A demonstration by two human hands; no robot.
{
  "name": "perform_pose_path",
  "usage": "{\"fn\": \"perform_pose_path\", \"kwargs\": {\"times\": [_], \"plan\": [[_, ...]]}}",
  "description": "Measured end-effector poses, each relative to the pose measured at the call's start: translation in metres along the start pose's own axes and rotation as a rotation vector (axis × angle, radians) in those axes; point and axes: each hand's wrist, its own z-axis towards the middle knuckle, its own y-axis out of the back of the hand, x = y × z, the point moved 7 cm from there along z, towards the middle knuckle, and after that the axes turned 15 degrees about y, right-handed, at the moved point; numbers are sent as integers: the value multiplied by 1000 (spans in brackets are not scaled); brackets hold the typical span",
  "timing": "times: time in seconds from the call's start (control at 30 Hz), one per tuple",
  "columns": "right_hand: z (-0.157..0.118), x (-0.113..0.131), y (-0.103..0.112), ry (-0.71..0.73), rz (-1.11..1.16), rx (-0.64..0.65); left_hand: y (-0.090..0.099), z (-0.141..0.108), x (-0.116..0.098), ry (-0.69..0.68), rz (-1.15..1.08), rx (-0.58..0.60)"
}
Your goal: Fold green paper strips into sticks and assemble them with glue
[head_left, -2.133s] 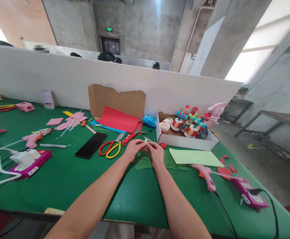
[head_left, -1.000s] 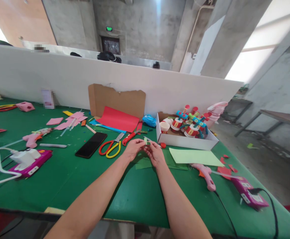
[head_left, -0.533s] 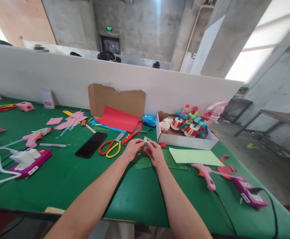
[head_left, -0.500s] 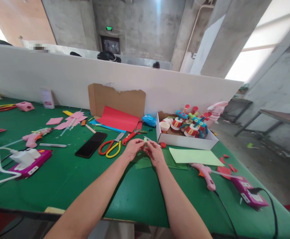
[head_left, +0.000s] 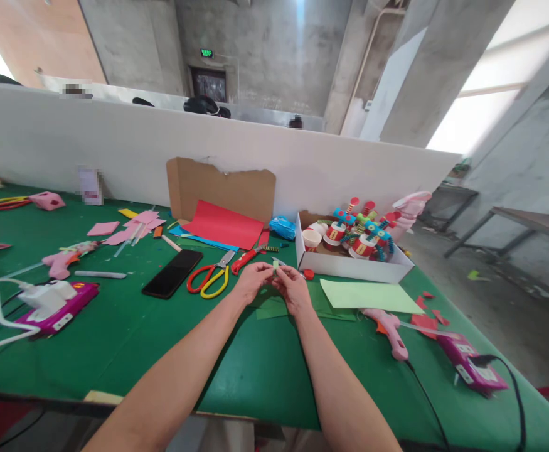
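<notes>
Between the fingertips of both hands is a small folded piece of light green paper [head_left: 275, 267]. My left hand [head_left: 256, 282] pinches it from the left, and my right hand [head_left: 293, 289] pinches it from the right. Fingers partly cover the piece, so its full shape is hidden. Beneath and beside the hands lie dark green paper sheets [head_left: 319, 306], with a light green sheet [head_left: 371, 296] overlapping them on the right. Left of my left hand are scissors [head_left: 213, 276] with red and yellow handles and a red-handled tool [head_left: 246, 258].
A white box [head_left: 354, 267] holds paper cups and coloured paper figures. Pink glue guns [head_left: 389, 333] lie at right and left, near purple power strips [head_left: 474, 364]. A black phone [head_left: 172, 274], red paper [head_left: 224, 226] and cardboard [head_left: 222, 188] are on the green table [head_left: 255, 383].
Both hands stay in nearly the same place with the light green paper piece between them. Any finger movement is very slight.
</notes>
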Motion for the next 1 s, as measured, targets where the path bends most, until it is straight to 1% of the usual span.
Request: {"fn": "perform_pose_path", "kwargs": {"times": [0.2, 0.37, 0.53, 0.63, 0.8, 0.9, 1.0], "plan": [[2, -1, 1, 25, -35, 12, -1, 2, 2, 14, 0, 26], [2, 4, 2, 83, -100, 18, -2, 3, 3, 34, 8, 56], [4, 11, 4, 137, -122, -62, -5, 0, 1, 41, 4, 96], [4, 14, 5, 166, -115, -89, -11, -4, 1, 21, 72, 123], [3, 14, 7, 176, -136, -110, -12, -5, 0, -45, 190, 71], [2, 12, 4, 167, -145, -82, -9, -3, 1, -50, 195, 43], [1, 11, 2, 161, -141, -57, -7, 0, 2, -51, 150, 50]]}}
